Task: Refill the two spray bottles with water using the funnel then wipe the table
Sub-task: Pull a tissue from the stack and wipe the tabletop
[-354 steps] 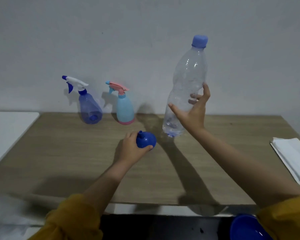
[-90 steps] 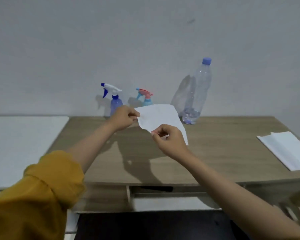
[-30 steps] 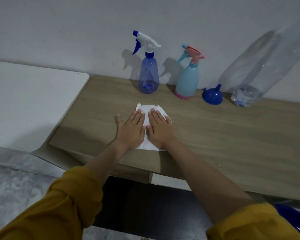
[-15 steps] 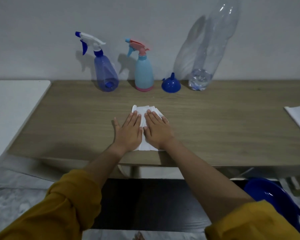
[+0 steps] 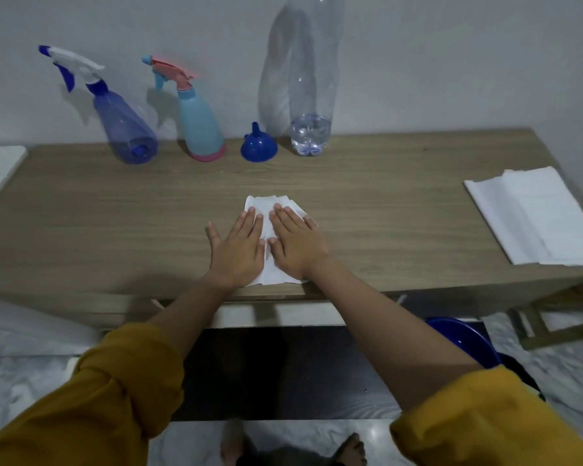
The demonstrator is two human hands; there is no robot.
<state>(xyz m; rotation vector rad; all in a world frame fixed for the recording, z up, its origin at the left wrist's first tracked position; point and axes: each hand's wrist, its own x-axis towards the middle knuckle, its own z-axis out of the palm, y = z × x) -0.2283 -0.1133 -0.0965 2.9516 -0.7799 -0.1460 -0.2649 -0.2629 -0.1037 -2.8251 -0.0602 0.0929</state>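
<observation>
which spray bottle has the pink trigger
The light blue spray bottle, standing between the translucent dark blue spray bottle and the blue funnel. The other's trigger head is white and blue.

A plain room in what looks like a home, dimly lit. A low wooden table (image 5: pixel 384 210) with a light wood-grain top stands against a bare, pale painted wall (image 5: pixel 451 55) across the upper frame. Marble-patterned floor tiles (image 5: pixel 21 375) show at lower left and right, and bare feet (image 5: pixel 236 445) appear at the bottom edge. A blue plastic basin (image 5: pixel 465 341) sits on the floor under the table at lower right.
</observation>
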